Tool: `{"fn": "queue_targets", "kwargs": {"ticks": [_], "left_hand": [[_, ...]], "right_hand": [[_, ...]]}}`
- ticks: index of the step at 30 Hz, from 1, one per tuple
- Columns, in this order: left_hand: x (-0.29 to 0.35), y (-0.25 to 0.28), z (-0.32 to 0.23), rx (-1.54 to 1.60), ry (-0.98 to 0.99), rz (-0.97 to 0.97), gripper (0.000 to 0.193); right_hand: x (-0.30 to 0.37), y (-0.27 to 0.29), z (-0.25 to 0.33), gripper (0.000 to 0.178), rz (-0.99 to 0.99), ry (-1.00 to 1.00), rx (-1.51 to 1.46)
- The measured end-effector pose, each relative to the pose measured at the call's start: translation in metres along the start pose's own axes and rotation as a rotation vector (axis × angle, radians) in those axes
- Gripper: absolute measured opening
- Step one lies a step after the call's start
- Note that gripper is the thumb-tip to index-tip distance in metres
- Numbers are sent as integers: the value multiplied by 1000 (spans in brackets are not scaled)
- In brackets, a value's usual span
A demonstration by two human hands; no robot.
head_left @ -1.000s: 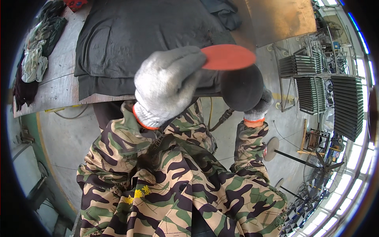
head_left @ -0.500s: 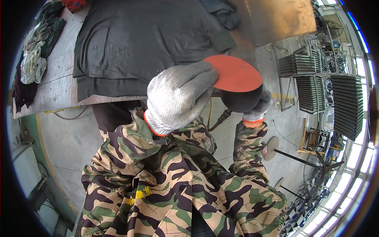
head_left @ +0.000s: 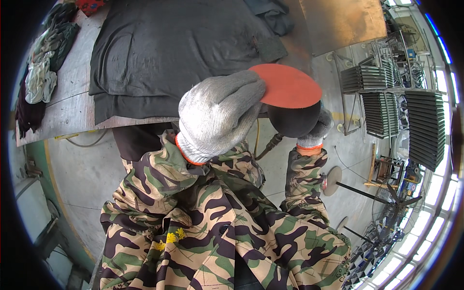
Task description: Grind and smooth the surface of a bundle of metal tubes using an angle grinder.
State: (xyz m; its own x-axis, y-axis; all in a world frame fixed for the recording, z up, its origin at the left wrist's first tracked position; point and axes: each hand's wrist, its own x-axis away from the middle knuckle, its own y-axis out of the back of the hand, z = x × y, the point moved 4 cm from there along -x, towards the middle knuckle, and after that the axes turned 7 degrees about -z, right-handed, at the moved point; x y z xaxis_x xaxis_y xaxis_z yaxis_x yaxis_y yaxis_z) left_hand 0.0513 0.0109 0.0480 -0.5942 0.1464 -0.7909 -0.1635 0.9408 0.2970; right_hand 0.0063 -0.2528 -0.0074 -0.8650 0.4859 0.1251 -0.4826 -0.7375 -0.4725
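My left hand, in a grey-white knit glove with an orange cuff, pinches the edge of a round red sanding disc. Just beneath the disc is the round black pad of a sander, turned upward. Disc and pad overlap in view; whether they touch I cannot tell. Behind the pad, my gloved right hand is wrapped round the sander, its fingers partly hidden. A dark hose runs down from beside the pad.
A dark cloth covers much of the table ahead. Crumpled rags lie at its left, and a brown board is at far right. Racks of dark metal parts and a standing fan are on the right.
My left hand has shifted very slightly up and left, and the red disc's near edge has lifted a little, showing more of the black pad. The right hand stays put.
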Motion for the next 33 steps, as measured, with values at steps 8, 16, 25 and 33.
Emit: {"fn": "queue_targets", "kwargs": {"ticks": [8, 16, 25, 33], "left_hand": [[2, -3, -4, 7, 11, 60, 42], [13, -7, -4, 27, 8, 102, 43], [23, -14, -5, 91, -23, 113, 45], [26, -26, -8, 102, 15, 246, 42]], "right_hand": [[-2, 11, -1, 12, -40, 51, 32], [-6, 5, -1, 13, 107, 39, -29], [-2, 0, 0, 15, 90, 19, -55], [-8, 7, 0, 15, 81, 63, 13]]}}
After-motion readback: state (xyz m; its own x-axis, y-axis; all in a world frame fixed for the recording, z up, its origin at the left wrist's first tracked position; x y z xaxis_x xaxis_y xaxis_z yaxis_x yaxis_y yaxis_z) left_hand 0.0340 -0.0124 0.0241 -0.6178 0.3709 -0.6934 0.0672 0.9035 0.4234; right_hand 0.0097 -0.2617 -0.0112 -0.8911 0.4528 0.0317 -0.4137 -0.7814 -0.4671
